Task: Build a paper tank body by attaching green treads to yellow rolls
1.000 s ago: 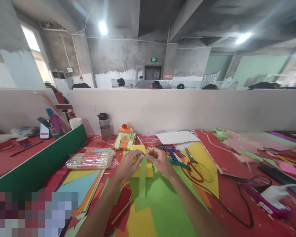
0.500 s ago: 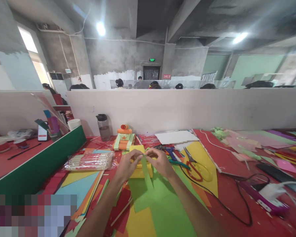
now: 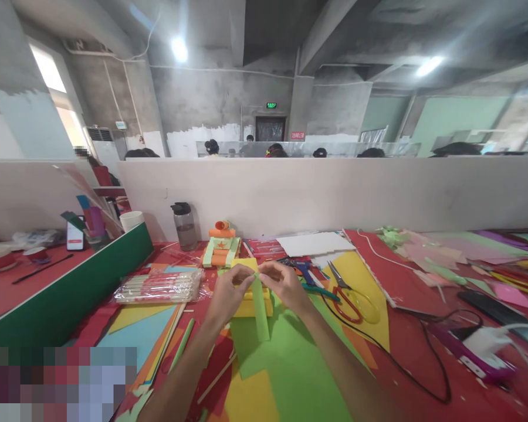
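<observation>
Because thin paper bends easily, both hands presumably pinched the green strip [image 3: 261,313] near its top for control | left hand [image 3: 231,291] and right hand [image 3: 287,288]: fingertips closed on it, almost meeting | strip: narrow, bright, lower end free, before the yellow paper piece [image 3: 243,309] | beneath: green sheet [image 3: 305,363], red table [image 3: 475,404] | scissors [image 3: 341,277] lay rightward

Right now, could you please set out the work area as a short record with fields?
Left hand: pinching the upper end of a green strip
Right hand: pinching that same end, fingertips close to the left hand's
Behind the strip: folded yellow paper piece
Right side: scissors on a yellow sheet
Left side: plastic-wrapped sticks
Farther back: bottle, orange and pale green model
</observation>
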`<state>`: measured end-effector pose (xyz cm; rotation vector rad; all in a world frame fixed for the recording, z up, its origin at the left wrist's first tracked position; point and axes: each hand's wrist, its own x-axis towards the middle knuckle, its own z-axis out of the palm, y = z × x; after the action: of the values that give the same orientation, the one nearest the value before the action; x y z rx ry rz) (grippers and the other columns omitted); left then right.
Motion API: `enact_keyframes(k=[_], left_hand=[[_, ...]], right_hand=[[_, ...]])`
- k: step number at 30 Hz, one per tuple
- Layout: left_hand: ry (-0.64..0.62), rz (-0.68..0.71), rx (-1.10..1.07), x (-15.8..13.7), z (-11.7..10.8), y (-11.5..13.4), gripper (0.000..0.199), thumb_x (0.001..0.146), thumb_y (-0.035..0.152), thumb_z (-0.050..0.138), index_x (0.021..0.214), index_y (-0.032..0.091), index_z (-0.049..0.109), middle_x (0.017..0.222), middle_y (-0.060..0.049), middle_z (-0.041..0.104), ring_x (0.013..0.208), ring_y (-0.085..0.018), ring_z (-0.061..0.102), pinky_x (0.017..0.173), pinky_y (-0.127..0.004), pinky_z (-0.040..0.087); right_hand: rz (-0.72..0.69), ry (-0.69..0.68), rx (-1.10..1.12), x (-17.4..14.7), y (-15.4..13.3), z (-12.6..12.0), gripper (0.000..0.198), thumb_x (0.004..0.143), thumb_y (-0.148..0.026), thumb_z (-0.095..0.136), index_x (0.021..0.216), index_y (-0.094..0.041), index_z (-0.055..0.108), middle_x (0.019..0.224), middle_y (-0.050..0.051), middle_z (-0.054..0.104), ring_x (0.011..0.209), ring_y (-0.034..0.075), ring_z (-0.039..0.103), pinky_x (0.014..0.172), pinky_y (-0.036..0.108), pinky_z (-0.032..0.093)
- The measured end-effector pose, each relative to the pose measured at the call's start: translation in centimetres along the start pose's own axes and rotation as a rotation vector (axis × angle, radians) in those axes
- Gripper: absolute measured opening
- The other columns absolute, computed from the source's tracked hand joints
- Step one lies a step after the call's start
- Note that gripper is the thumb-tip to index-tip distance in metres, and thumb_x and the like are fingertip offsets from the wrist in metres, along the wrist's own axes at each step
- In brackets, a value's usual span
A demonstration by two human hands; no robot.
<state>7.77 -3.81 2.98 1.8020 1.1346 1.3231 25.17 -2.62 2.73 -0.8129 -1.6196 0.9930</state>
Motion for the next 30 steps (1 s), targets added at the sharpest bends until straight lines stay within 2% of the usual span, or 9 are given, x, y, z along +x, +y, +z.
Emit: enact_keyframes(k=[5, 12, 19, 24, 30], left_hand=[[-0.005, -0.003, 0.019, 0.09, 0.12, -0.23, 0.02, 0.083, 0.035, 0.06, 0.088, 0.017, 0.066, 0.085, -0.005, 0.071, 0.078, -0.017, 0.066, 0.072, -0.027, 0.052], [-0.012, -0.03, 0.012, 0.03, 0.19, -0.08, 0.026, 0.083, 0.039, 0.059, 0.092, 0.017, 0.07, 0.088, -0.006, 0.073, 0.079, -0.018, 0.067, 0.071, -0.026, 0.052], [-0.009, 0.012, 0.044, 0.05, 0.17, -0.35, 0.023, 0.084, 0.035, 0.058, 0.092, 0.018, 0.071, 0.089, -0.006, 0.073, 0.078, -0.017, 0.066, 0.072, -0.027, 0.053], [0.005, 0.045, 0.154, -0.34, 0.34, 0.04, 0.018, 0.086, 0.032, 0.056, 0.091, 0.022, 0.069, 0.086, -0.003, 0.072, 0.077, -0.016, 0.064, 0.072, -0.026, 0.05], [0.002, 0.084, 0.372, -0.68, 0.57, 0.04, 0.019, 0.089, 0.034, 0.051, 0.085, 0.021, 0.064, 0.082, -0.003, 0.069, 0.072, -0.016, 0.061, 0.064, -0.026, 0.044]], right_hand=[[-0.01, 0.033, -0.068, 0.13, 0.4, -0.08, 0.021, 0.08, -0.035, 0.064, 0.09, -0.018, 0.07, 0.082, 0.004, 0.07, 0.077, 0.019, 0.065, 0.07, 0.028, 0.052], [-0.101, 0.06, -0.165, 0.08, 0.16, -0.16, 0.019, 0.083, -0.035, 0.061, 0.091, -0.021, 0.072, 0.085, 0.004, 0.071, 0.078, 0.02, 0.065, 0.073, 0.029, 0.051], [-0.09, 0.07, -0.196, 0.06, 0.3, 0.03, 0.019, 0.084, -0.036, 0.06, 0.09, -0.022, 0.071, 0.084, 0.003, 0.07, 0.078, 0.02, 0.065, 0.074, 0.03, 0.05], [-0.087, 0.048, -0.248, 0.02, -0.04, 0.06, 0.017, 0.085, -0.035, 0.059, 0.087, -0.021, 0.07, 0.083, 0.004, 0.07, 0.077, 0.02, 0.064, 0.074, 0.029, 0.049], [-0.124, 0.047, -0.365, -0.07, -0.03, 0.34, 0.015, 0.084, -0.031, 0.057, 0.081, -0.021, 0.067, 0.078, 0.004, 0.068, 0.072, 0.019, 0.061, 0.069, 0.029, 0.047]])
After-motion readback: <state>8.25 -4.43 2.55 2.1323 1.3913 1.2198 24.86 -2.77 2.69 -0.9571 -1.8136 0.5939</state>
